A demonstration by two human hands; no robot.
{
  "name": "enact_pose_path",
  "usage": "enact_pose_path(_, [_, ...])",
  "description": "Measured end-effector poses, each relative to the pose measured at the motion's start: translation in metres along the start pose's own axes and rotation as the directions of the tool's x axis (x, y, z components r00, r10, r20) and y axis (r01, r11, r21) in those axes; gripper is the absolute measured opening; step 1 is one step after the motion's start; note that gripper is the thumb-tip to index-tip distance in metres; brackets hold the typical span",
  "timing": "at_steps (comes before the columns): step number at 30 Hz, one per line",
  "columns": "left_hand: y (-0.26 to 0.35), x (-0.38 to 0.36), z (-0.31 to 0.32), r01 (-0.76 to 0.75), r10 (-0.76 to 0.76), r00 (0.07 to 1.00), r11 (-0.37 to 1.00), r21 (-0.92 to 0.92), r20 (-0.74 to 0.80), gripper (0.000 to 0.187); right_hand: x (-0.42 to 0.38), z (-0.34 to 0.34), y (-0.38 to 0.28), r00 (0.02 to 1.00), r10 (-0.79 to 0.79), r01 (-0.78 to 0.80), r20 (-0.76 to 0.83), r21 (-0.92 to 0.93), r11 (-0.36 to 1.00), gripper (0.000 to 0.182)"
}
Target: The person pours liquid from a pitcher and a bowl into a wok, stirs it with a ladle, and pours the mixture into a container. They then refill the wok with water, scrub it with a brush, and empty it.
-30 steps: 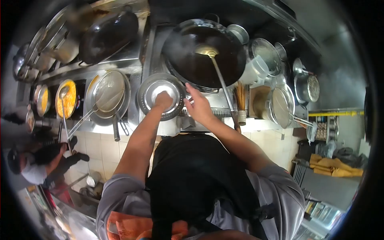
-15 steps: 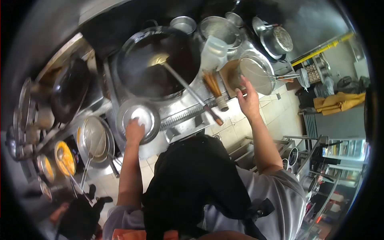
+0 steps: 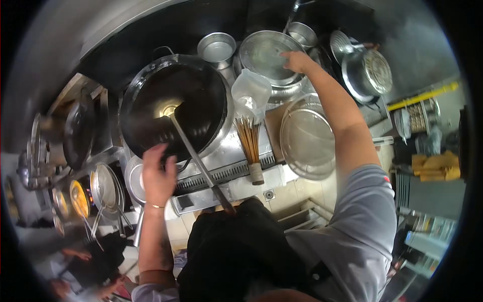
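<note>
My right hand (image 3: 298,61) reaches far back and rests its fingers on the rim of a large steel basin (image 3: 264,53) behind the stove. My left hand (image 3: 158,176) hovers open, fingers apart, over the near rim of the big black wok (image 3: 173,108), just above a round steel plate (image 3: 135,181). It holds nothing. A long-handled ladle (image 3: 193,151) lies in the wok, bowl in the middle, handle pointing toward me.
A bamboo brush (image 3: 250,143) and a clear plastic jug (image 3: 250,93) sit right of the wok. A wide steel strainer lid (image 3: 308,137) lies under my right arm. Pots (image 3: 367,70) stand at back right. Pans, strainers and yellow sauce (image 3: 79,197) crowd the left, near another person (image 3: 95,261).
My left hand lifted off the steel plate and opened over the wok's rim. My right hand swung from the counter's right edge up to the back basin. The view turned right.
</note>
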State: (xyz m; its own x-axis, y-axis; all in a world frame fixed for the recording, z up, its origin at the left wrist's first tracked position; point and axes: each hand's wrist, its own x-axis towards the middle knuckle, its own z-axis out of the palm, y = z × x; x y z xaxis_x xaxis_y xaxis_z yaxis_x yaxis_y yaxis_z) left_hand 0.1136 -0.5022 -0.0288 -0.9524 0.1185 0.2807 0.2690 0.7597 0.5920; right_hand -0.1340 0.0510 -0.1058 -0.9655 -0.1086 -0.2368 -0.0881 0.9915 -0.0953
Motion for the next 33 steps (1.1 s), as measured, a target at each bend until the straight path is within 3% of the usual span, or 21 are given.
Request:
enact_pose_path(4, [0.085,0.012,0.082,-0.029,0.095,0.929,0.982,-0.185,0.359,0.043,0.053,0.047,0.036,0.992,-0.092,0.096,-0.089,0.042,0.994,0.073])
enact_pose_path(6, [0.090,0.015,0.151,0.143,0.059,0.851,0.930,-0.338,0.522,0.045,0.080,0.067,0.047,0.998,-0.060,0.061,-0.017,0.063,0.996,0.068])
enact_pose_path(7, [0.093,0.018,0.182,0.171,0.043,0.827,0.931,-0.324,0.560,0.044,0.086,0.076,0.050,0.998,-0.012,0.007,0.054,0.089,0.996,0.062])
enact_pose_path(8, [0.093,0.019,0.216,0.314,-0.045,0.783,0.889,-0.333,0.620,0.041,0.083,0.075,0.049,0.997,-0.022,0.015,0.072,0.083,0.996,0.062])
enact_pose_path(9, [0.091,0.021,0.249,0.449,-0.120,0.724,0.829,-0.332,0.679,0.040,0.074,0.066,0.047,0.940,0.021,-0.208,0.339,0.526,0.824,0.056])
enact_pose_path(10, [0.089,0.020,0.281,0.468,-0.129,0.715,0.819,-0.333,0.687,0.040,0.061,0.056,0.041,0.816,-0.066,-0.494,0.574,0.752,0.436,0.051])
enact_pose_path(11, [0.086,0.017,0.310,0.695,-0.210,0.640,0.569,-0.440,0.739,0.038,0.046,0.047,0.034,0.803,-0.066,-0.510,0.593,0.739,0.439,0.051])
enact_pose_path(12, [0.083,0.017,0.334,0.832,-0.256,0.550,0.251,-0.495,0.795,0.035,0.033,0.034,0.023,0.749,-0.239,-0.490,0.618,0.760,0.428,0.042])
enact_pose_path(13, [0.082,0.017,0.352,0.837,-0.257,0.543,0.237,-0.492,0.799,0.035,0.020,0.024,0.013,0.672,-0.403,-0.474,0.621,0.779,0.409,0.035])
enact_pose_path(15, [0.087,0.015,0.380,0.792,-0.284,0.569,-0.061,-0.607,0.772,0.034,-0.010,0.009,-0.011,0.629,-0.462,-0.449,0.625,0.778,0.440,0.035])
enact_pose_path(18, [0.091,0.025,0.397,0.700,-0.270,0.612,-0.251,-0.668,0.743,0.034,-0.029,0.001,-0.024,0.548,-0.560,-0.386,0.622,0.782,0.490,0.038])
enact_pose_path(20, [0.084,0.026,0.398,0.725,-0.254,0.599,-0.231,-0.649,0.759,0.032,-0.026,0.005,-0.019,0.732,-0.340,-0.185,0.590,0.653,0.734,0.036])
enact_pose_path(21, [0.083,0.023,0.394,0.698,-0.303,0.716,0.321,-0.640,0.629,0.028,-0.028,-0.002,-0.022,0.825,-0.282,0.042,0.490,0.444,0.895,0.033])
enact_pose_path(22, [0.077,0.019,0.385,0.487,-0.262,0.826,0.777,-0.399,0.499,0.024,-0.031,-0.013,-0.024,0.895,-0.274,0.231,0.352,0.162,0.960,0.030])
enact_pose_path(23, [0.074,0.018,0.361,0.293,-0.093,0.853,0.899,-0.324,0.514,0.019,-0.032,-0.018,-0.022,0.909,-0.284,0.244,0.305,0.162,0.956,0.026])
enact_pose_path(24, [0.084,0.024,0.320,0.223,-0.090,0.835,0.957,-0.184,0.543,0.020,-0.037,-0.019,-0.024,0.955,-0.211,0.194,0.208,0.101,0.976,0.024])
enact_pose_path(25, [0.094,0.026,0.286,0.151,-0.101,0.813,0.988,-0.040,0.573,0.022,-0.037,-0.013,-0.018,0.959,-0.218,0.245,0.180,-0.148,0.958,0.026])
enact_pose_path(26, [0.083,0.025,0.279,-0.002,0.015,0.769,1.000,-0.020,0.639,0.023,-0.055,-0.022,-0.037,0.993,-0.096,0.111,0.064,-0.306,0.946,0.028])
enact_pose_path(28, [0.088,0.020,0.217,-0.051,0.017,0.735,0.998,0.030,0.678,0.025,-0.089,-0.044,-0.073,0.959,-0.252,0.221,-0.132,-0.211,0.952,0.035])
enact_pose_path(30, [0.075,-0.006,0.160,-0.323,0.264,0.884,0.941,0.097,0.387,0.025,-0.127,-0.067,-0.139,0.931,-0.250,0.260,-0.267,0.002,0.966,0.035])
enact_pose_path(33, [0.038,-0.035,0.085,-0.271,0.255,0.946,0.961,0.054,0.199,0.018,-0.186,-0.065,-0.228,0.843,-0.318,0.336,-0.433,-0.037,0.941,0.037])
